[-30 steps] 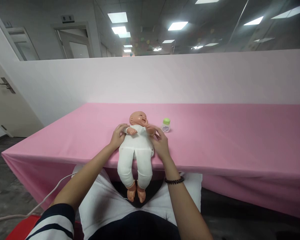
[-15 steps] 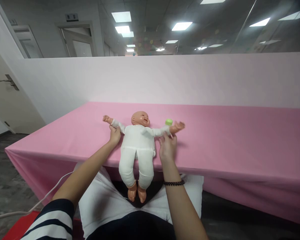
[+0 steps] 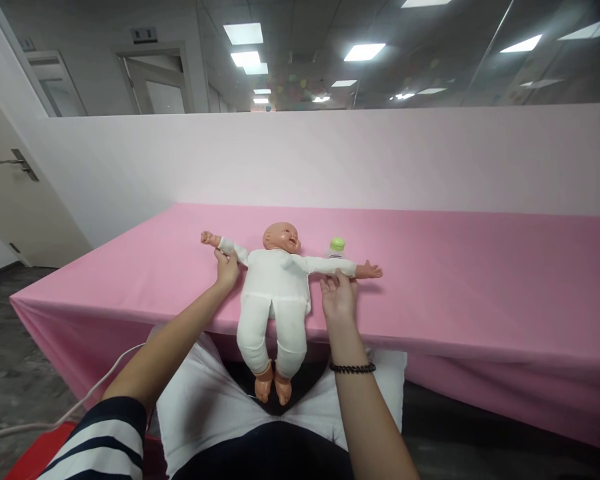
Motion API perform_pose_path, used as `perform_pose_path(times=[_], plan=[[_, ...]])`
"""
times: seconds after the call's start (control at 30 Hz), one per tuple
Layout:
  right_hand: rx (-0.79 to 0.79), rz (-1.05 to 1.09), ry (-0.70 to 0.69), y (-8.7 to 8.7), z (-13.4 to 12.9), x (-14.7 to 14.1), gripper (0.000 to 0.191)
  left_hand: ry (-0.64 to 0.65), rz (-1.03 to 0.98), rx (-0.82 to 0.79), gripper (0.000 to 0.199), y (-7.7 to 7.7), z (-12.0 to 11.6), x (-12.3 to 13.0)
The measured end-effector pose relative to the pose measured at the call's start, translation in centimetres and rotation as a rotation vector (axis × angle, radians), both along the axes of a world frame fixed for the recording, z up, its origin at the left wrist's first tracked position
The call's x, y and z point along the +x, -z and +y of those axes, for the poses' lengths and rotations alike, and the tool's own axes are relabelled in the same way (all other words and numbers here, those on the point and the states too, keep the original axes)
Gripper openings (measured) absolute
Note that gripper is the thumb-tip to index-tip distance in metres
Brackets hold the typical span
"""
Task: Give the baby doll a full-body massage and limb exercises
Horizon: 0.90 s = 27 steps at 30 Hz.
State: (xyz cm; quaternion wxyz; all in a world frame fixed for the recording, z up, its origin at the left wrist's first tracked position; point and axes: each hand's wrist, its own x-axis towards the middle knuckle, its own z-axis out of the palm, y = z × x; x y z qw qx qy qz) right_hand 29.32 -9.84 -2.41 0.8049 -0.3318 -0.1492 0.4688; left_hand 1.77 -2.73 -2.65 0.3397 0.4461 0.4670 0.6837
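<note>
A baby doll (image 3: 277,283) in a white cloth suit lies on its back, arms stretched out to both sides and bare feet hanging over the table's front edge. My left hand (image 3: 227,269) is closed round the doll's sleeved arm on the left side, near its wrist. On the other side, my right hand (image 3: 340,297) is palm up at the underside of the doll's other arm; some fingertips go beneath the sleeve and one lies against it. Just behind that arm stands a small clear bottle (image 3: 337,247) with a green cap, its lower part hidden by the sleeve.
Pink cloth covers the table (image 3: 455,280) and hangs down its front. A white wall (image 3: 330,160) with a window above it runs along the back. At the left is a door (image 3: 20,193). A pale cable (image 3: 105,377) passes near a red seat (image 3: 40,453).
The doll's arm on the right has swung down and stretched further outward, with my right hand at it. More of the bottle now shows. My left hand and the other doll arm shifted slightly left.
</note>
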Motion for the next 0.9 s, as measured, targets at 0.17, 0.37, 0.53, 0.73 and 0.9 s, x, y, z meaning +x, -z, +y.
perform_pose_path(times=[0.17,0.37,0.53,0.73,0.9], plan=[[0.232,-0.445,0.059,-1.5,-1.7,-2.0,0.051,0.115,0.555,0.344,0.038,-0.9,-1.9,1.3],[0.317,-0.991,-0.043,-1.2,-2.3,-3.5,0.037,0.170,0.733,0.406,0.044,-0.9,-2.1,1.1],[0.306,-0.956,-0.046,-1.2,-2.4,-3.7,0.032,0.182,0.748,0.454,0.039,-1.0,-2.1,1.2],[0.179,-0.332,0.022,-1.1,-1.8,-2.9,0.048,0.057,0.392,0.246,0.037,-0.6,-1.5,1.3],[-0.063,0.196,-0.140,-0.1,-0.7,0.6,0.016,0.063,-0.177,-0.196,0.026,-0.9,-0.4,0.7]])
